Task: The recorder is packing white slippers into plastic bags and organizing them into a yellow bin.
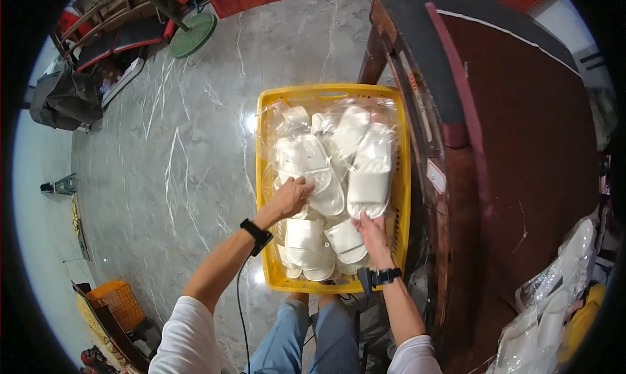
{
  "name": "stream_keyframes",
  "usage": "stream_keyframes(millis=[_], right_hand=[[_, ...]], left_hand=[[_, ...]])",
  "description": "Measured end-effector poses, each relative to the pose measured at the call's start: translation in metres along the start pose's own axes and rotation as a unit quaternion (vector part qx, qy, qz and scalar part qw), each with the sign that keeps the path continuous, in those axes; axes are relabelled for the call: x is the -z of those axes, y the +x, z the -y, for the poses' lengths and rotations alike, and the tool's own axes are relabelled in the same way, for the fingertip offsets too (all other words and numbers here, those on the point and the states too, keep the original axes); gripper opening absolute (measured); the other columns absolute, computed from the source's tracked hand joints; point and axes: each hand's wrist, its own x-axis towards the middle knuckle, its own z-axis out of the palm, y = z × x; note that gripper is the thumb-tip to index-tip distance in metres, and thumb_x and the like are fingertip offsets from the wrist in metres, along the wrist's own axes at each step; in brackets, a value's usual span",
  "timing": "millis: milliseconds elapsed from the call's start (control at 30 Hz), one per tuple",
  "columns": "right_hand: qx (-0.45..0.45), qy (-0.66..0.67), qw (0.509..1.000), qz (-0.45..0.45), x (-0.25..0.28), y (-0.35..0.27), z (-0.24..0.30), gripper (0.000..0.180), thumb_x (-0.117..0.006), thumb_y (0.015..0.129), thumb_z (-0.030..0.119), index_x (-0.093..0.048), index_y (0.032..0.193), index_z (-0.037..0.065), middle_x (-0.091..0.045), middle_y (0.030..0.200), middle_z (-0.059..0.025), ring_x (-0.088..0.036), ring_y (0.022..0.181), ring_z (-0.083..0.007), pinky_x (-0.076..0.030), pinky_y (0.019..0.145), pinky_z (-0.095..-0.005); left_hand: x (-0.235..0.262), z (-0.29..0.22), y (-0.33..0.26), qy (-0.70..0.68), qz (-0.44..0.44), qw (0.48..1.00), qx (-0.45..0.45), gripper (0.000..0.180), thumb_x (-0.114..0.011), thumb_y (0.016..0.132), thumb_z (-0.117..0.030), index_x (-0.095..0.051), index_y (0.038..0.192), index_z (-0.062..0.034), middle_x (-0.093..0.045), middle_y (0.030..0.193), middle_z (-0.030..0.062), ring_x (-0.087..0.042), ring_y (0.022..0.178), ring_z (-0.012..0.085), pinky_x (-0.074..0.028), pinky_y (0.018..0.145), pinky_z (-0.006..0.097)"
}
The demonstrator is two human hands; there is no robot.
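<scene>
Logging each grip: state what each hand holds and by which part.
Left hand grips the near end of a bagged white slipper pair. Right hand grips the near end of another bagged pair in the yellow crate.

Bright, even light falls from overhead, throwing a small white glare spot on the marble floor (195,152) just left of the yellow crate (266,178), whose clear plastic wrappings also glint. Right of the crate the dark wooden table (521,146) reads dim and low in detail. Fisheye bending curves straight edges, the corners go black, and things far from the crate look soft, perhaps slightly blurred.
</scene>
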Motion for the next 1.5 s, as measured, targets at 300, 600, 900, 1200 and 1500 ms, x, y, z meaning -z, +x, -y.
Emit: stream_keyframes(millis=[300, 600, 900, 1200, 1500], right_hand=[[0.060, -0.083, 0.988, 0.112, 0.018, -0.182, 0.033, 0.023, -0.053, 0.095, 0.008, -0.052, 0.117, 0.003, -0.062, 0.104, -0.0039, -0.062, 0.089, -0.0124, -0.054, 0.075, -0.0288], [0.161, 0.008, 0.977, 0.138, 0.011, -0.389, 0.155, 0.041, -0.056, 0.095, 0.016, -0.042, 0.131, 0.002, -0.059, 0.106, -0.0045, -0.059, 0.089, -0.0106, -0.052, 0.074, -0.0286], [0.389, 0.102, 0.914, -0.046, 0.078, -0.605, 0.249, 0.039, -0.057, 0.094, 0.012, -0.044, 0.129, 0.002, -0.058, 0.117, -0.0083, -0.058, 0.099, -0.0136, -0.054, 0.080, -0.0302], [0.376, 0.267, 0.855, -0.238, 0.286, -0.631, 0.236, 0.039, -0.059, 0.093, 0.016, -0.040, 0.126, 0.004, -0.054, 0.116, -0.0111, -0.058, 0.099, -0.0194, -0.055, 0.080, -0.0321], [0.362, 0.161, 0.854, -0.337, 0.353, -0.627, 0.170, 0.030, -0.058, 0.094, 0.023, -0.047, 0.117, 0.008, -0.057, 0.115, -0.0039, -0.057, 0.101, -0.0151, -0.052, 0.075, -0.0312]], left_hand=[[0.099, -0.143, -0.136, 0.007, 0.008, 0.996, -0.093, 0.015, -0.058, 0.076, -0.002, -0.053, 0.090, -0.0064, -0.053, 0.092, 0.0129, -0.051, 0.088, 0.0339, -0.045, 0.074, 0.041], [0.232, -0.335, -0.191, -0.005, 0.003, 0.984, -0.179, 0.018, -0.060, 0.066, 0.008, -0.055, 0.080, -0.0025, -0.054, 0.088, 0.0141, -0.052, 0.085, 0.0352, -0.045, 0.071, 0.040], [0.285, -0.595, -0.159, 0.064, 0.021, 0.893, -0.444, 0.025, -0.056, 0.067, 0.011, -0.058, 0.088, -0.0013, -0.053, 0.086, 0.0147, -0.053, 0.082, 0.0338, -0.045, 0.071, 0.040], [0.113, -0.805, -0.070, 0.018, 0.049, 0.817, -0.574, 0.036, -0.061, 0.076, 0.004, -0.057, 0.111, 0.0005, -0.055, 0.104, 0.0215, -0.053, 0.098, 0.0416, -0.043, 0.083, 0.046], [-0.057, -0.781, -0.011, 0.033, 0.059, 0.894, -0.442, 0.089, -0.072, 0.074, -0.009, -0.018, 0.144, 0.0054, -0.032, 0.142, 0.0292, -0.033, 0.131, 0.0428, -0.029, 0.110, 0.042]])
